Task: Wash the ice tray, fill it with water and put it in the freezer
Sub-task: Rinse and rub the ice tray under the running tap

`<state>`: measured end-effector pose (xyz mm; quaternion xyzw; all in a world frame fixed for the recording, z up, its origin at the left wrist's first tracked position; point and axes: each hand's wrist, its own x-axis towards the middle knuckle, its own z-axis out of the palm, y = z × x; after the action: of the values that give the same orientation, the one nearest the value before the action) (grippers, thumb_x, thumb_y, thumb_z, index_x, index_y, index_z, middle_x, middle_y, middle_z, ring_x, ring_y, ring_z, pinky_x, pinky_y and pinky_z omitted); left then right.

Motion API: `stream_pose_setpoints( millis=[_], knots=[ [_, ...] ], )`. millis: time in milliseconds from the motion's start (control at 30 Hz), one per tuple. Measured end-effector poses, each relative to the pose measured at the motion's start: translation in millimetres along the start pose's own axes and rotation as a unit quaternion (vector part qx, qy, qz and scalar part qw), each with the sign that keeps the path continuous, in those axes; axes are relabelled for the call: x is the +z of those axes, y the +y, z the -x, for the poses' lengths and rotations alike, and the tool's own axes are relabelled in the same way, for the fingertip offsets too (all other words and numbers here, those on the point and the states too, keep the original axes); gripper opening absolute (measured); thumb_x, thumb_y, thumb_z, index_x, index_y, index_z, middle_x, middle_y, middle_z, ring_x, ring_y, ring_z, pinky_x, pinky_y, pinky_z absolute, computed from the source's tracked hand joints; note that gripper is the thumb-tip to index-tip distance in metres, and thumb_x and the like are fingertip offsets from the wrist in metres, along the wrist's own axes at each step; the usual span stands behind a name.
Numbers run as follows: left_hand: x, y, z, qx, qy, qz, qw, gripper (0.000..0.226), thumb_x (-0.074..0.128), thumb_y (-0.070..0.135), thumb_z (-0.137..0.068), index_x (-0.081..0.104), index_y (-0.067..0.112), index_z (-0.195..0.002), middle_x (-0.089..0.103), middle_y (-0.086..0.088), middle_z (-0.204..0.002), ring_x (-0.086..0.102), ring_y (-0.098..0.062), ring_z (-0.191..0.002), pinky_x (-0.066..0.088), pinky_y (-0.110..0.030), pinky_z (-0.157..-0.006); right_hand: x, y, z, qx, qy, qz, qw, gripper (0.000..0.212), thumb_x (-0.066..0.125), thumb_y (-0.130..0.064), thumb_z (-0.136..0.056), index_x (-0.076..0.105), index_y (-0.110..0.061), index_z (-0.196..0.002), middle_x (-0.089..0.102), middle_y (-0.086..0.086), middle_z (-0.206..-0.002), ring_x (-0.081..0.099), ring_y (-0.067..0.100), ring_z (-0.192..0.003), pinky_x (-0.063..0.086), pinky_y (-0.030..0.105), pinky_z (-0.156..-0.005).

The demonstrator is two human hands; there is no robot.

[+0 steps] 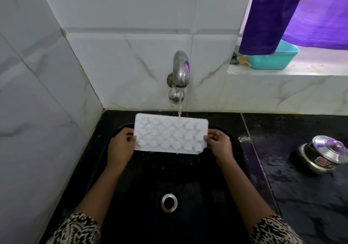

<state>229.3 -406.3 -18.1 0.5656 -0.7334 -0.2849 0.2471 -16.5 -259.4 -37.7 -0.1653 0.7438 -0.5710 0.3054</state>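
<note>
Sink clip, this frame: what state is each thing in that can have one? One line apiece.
Tap: on, water running.
Ice tray: held over the sink, under the stream, dripping.
Left hand: holds the tray's left end.
Right hand: holds the tray's right end.
Drain: unplugged.
Steel pot: lid on, standing on the counter.
Purple cloth: hanging.

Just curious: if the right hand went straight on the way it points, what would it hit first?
Right hand, gripping the white plastic ice tray, would likely reach the steel wall tap first; depth unclear.
</note>
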Motion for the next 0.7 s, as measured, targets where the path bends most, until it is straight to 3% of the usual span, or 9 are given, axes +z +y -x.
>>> stream_pose_setpoints(
  millis=[133, 267, 367, 433, 467, 533, 600, 633, 700],
  knots=[
    [-33, -36, -2, -0.028, 0.004, -0.072, 0.997, 0.019, 0.06, 0.01, -0.088, 0.067, 0.011, -0.105, 0.071, -0.01, -0.101, 0.066, -0.031, -0.088, 0.051, -0.034, -0.079, 36, -1, 19, 0.046, -0.091, -0.014, 0.995, 0.014, 0.059, 0.005, -0.088, 0.061, 0.004, -0.101, 0.065, 0.01, -0.082, 0.064, 0.018, -0.07, 0.056, 0.022, -0.056],
    [-43, -68, 2, -0.101, -0.051, -0.072, 0.991, 0.014, 0.062, 0.011, -0.088, 0.068, 0.012, -0.1, 0.069, -0.011, -0.098, 0.066, -0.032, -0.08, 0.058, -0.047, -0.072, 37, -5, 34, 0.036, -0.124, 0.042, 0.991, 0.014, 0.064, 0.001, -0.086, 0.064, 0.003, -0.1, 0.068, 0.013, -0.089, 0.067, 0.021, -0.075, 0.058, 0.03, -0.065],
    [-28, -74, 18, -0.143, -0.087, -0.043, 0.985, 0.012, 0.062, 0.007, -0.087, 0.068, 0.009, -0.097, 0.068, -0.013, -0.09, 0.066, -0.03, -0.073, 0.058, -0.044, -0.069, 20, -9, 43, -0.012, -0.09, 0.133, 0.987, 0.011, 0.069, -0.008, -0.084, 0.068, -0.01, -0.095, 0.07, 0.002, -0.085, 0.069, 0.016, -0.078, 0.059, 0.033, -0.071],
    [-7, -62, 37, -0.175, -0.136, 0.053, 0.974, 0.017, 0.058, 0.006, -0.09, 0.067, 0.003, -0.104, 0.067, -0.013, -0.081, 0.063, -0.026, -0.069, 0.054, -0.036, -0.068, 2, -13, 49, -0.068, -0.043, 0.189, 0.979, 0.011, 0.07, -0.011, -0.083, 0.068, -0.018, -0.092, 0.068, -0.008, -0.081, 0.066, 0.008, -0.077, 0.055, 0.027, -0.073],
    [5, -52, 47, -0.225, -0.166, 0.154, 0.948, 0.018, 0.054, 0.01, -0.094, 0.064, 0.002, -0.106, 0.065, -0.011, -0.079, 0.061, -0.024, -0.069, 0.05, -0.032, -0.068, -8, -15, 54, -0.1, -0.021, 0.202, 0.974, 0.013, 0.07, -0.012, -0.083, 0.067, -0.022, -0.09, 0.067, -0.012, -0.08, 0.064, 0.004, -0.077, 0.053, 0.023, -0.073],
    [27, -32, 59, -0.348, -0.24, 0.354, 0.834, 0.032, 0.039, 0.034, -0.101, 0.059, 0.01, -0.107, 0.065, -0.01, -0.093, 0.06, -0.026, -0.087, 0.043, -0.039, -0.081, -29, -16, 63, -0.169, 0.017, 0.216, 0.962, 0.017, 0.07, -0.012, -0.082, 0.065, -0.029, -0.085, 0.067, -0.015, -0.077, 0.063, -0.001, -0.075, 0.051, 0.019, -0.07],
    [53, -23, 61, -0.4, -0.299, 0.463, 0.732, 0.061, 0.024, 0.059, -0.096, 0.058, 0.01, -0.107, 0.063, -0.015, -0.109, 0.057, -0.029, -0.104, 0.037, -0.05, -0.095, -48, -12, 71, -0.228, 0.039, 0.223, 0.947, 0.018, 0.07, -0.012, -0.082, 0.068, -0.03, -0.085, 0.07, -0.015, -0.08, 0.065, -0.001, -0.077, 0.05, 0.019, -0.069],
    [62, -19, 60, -0.407, -0.308, 0.493, 0.705, 0.069, 0.024, 0.065, -0.093, 0.058, 0.008, -0.108, 0.064, -0.018, -0.11, 0.057, -0.03, -0.106, 0.037, -0.052, -0.096, -56, -8, 74, -0.248, 0.039, 0.211, 0.945, 0.021, 0.069, -0.01, -0.083, 0.07, -0.03, -0.087, 0.071, -0.015, -0.087, 0.066, 0.0, -0.084, 0.052, 0.02, -0.073],
    [81, -8, 61, -0.402, -0.293, 0.519, 0.695, 0.063, 0.037, 0.057, -0.095, 0.058, 0.001, -0.115, 0.069, -0.019, -0.1, 0.061, -0.03, -0.099, 0.049, -0.047, -0.087, -70, 1, 77, -0.264, 0.037, 0.162, 0.95, 0.028, 0.067, -0.002, -0.083, 0.071, -0.029, -0.09, 0.07, -0.018, -0.105, 0.063, 0.001, -0.106, 0.05, 0.019, -0.086]
  ],
)
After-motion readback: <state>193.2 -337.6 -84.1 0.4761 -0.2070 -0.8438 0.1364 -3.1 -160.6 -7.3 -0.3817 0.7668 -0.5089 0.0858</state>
